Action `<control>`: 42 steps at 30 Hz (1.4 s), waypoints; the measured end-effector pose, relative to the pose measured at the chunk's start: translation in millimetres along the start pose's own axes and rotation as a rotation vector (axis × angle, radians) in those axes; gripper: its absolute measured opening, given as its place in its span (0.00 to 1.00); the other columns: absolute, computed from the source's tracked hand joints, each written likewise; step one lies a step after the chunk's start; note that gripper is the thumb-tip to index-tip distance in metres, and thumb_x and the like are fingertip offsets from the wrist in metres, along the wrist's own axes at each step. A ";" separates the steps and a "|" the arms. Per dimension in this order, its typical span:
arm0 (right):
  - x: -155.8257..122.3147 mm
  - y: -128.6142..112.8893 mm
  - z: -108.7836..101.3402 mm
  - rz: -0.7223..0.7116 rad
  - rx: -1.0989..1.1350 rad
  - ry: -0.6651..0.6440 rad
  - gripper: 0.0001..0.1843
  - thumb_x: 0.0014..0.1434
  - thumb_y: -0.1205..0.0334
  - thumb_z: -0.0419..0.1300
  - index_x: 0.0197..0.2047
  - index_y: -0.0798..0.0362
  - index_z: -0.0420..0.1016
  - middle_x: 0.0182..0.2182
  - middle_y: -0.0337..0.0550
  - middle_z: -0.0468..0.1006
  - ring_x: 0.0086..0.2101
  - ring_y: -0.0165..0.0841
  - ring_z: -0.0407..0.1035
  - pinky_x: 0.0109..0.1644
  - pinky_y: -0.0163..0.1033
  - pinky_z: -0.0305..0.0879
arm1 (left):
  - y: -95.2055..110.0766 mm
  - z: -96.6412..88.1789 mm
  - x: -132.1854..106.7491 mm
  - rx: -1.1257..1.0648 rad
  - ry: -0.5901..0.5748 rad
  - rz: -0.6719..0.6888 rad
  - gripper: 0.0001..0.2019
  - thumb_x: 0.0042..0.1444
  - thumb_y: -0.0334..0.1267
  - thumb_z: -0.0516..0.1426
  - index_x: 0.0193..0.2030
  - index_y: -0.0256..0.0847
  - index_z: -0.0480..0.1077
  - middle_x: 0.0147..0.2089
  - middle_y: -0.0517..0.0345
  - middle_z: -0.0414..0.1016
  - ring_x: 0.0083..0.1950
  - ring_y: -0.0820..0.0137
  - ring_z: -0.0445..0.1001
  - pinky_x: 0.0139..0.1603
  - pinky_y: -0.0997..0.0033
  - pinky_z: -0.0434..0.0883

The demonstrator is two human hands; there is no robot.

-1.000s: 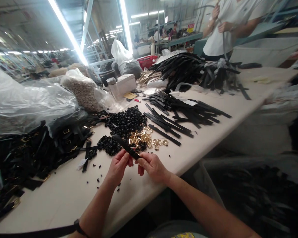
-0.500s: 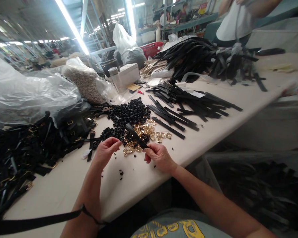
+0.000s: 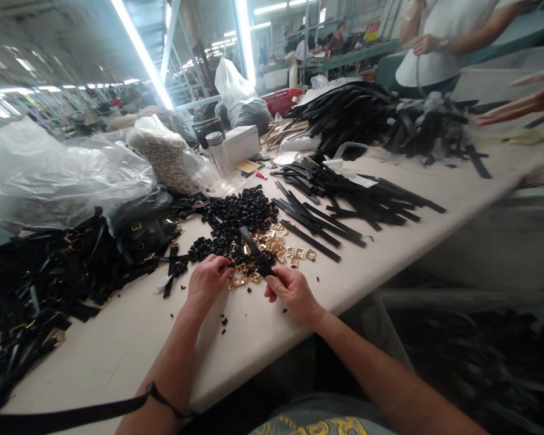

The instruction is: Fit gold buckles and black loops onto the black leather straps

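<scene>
My right hand [image 3: 295,294] pinches one end of a short black strap [image 3: 252,243] between thumb and fingers. The strap's other end points up and away over a heap of small gold buckles [image 3: 275,244]. At the near left side of that heap is my left hand [image 3: 208,279], its fingers curled together and their tips by the buckles; whether anything is in them I cannot make out. Small black loops [image 3: 241,210] lie piled behind and to the left of the buckles.
Loose black straps [image 3: 320,235] lie right of the buckles, with a larger bundle [image 3: 344,112] behind. Straps with buckles [image 3: 95,266] are heaped left, under clear plastic [image 3: 63,175]. A flask [image 3: 218,154] stands at the back. Another person's hand [image 3: 521,99] reaches in at far right.
My left hand has moved right and closer to the buckles, its fingers now at the heap. My right hand still holds the strap. Another person's hand has appeared at the right edge.
</scene>
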State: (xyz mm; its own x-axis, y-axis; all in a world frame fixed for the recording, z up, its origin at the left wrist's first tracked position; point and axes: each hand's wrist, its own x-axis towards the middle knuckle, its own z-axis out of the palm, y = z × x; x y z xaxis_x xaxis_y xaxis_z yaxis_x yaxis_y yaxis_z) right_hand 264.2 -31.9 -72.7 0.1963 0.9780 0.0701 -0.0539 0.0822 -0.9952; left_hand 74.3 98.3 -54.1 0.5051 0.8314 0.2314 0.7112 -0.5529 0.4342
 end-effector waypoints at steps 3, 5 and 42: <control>-0.9 -1.1 1.0 0.018 -0.026 -0.020 0.13 0.61 0.54 0.57 0.30 0.54 0.68 0.21 0.37 0.74 0.20 0.25 0.68 0.25 0.30 0.65 | 2.5 2.6 -1.2 0.074 0.025 0.030 0.03 0.53 0.37 0.58 0.30 0.42 0.72 0.32 0.59 0.71 0.28 0.71 0.66 0.32 0.70 0.61; -1.0 -0.7 1.9 0.026 -0.033 -0.035 0.12 0.61 0.55 0.57 0.30 0.54 0.68 0.21 0.36 0.74 0.20 0.25 0.68 0.24 0.30 0.64 | 3.0 4.8 -2.0 0.024 0.066 0.025 0.03 0.51 0.36 0.59 0.28 0.42 0.70 0.30 0.60 0.69 0.28 0.71 0.65 0.31 0.70 0.60; 26.0 9.2 19.9 0.005 -0.373 -0.052 0.14 0.63 0.56 0.52 0.32 0.54 0.72 0.23 0.39 0.78 0.21 0.28 0.71 0.27 0.31 0.61 | 23.6 21.6 -15.3 -1.285 -0.055 -0.460 0.16 0.41 0.47 0.70 0.25 0.39 0.72 0.27 0.60 0.73 0.28 0.73 0.70 0.32 0.72 0.67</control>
State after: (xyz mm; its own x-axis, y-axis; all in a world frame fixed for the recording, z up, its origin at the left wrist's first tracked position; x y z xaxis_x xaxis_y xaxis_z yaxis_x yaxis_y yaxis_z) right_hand 249.4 -1.9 -78.6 0.1464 0.9875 0.0592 0.3076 0.0115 -0.9515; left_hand 93.9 71.4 -66.2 0.3885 0.9049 -0.1739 -0.1181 0.2361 0.9645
